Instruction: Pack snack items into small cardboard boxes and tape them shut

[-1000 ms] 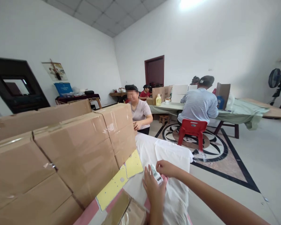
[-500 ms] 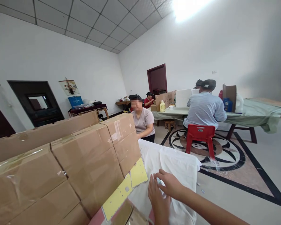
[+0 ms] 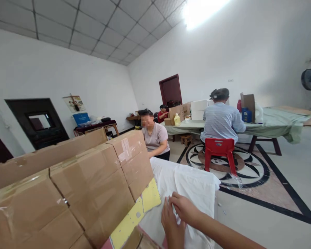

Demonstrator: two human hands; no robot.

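My left hand [image 3: 169, 217] and my right hand [image 3: 183, 206] are close together over the white cloth [image 3: 194, 181], near the table's right side. The fingers of both hands are bent inward and pressed about a small pale thing, mostly hidden between them, whose kind I cannot make out. Left of my hands, yellow cardboard pieces [image 3: 150, 196] with small dots lie along the foot of the cardboard boxes [image 3: 93, 186]. An open carton [image 3: 133, 239] shows at the bottom edge, beside my left wrist.
Stacked taped boxes form a wall on the left. Across the white cloth a person [image 3: 155, 136] in a light top sits. Another person [image 3: 220, 119] sits on a red chair [image 3: 219, 148] at a green-covered table [image 3: 272, 119]. A yellow bottle [image 3: 177, 119] stands there.
The view has shifted slightly, tilting up and to the right. My hands stay together over the cloth; the right fingers have drawn closer to the left fingertips.
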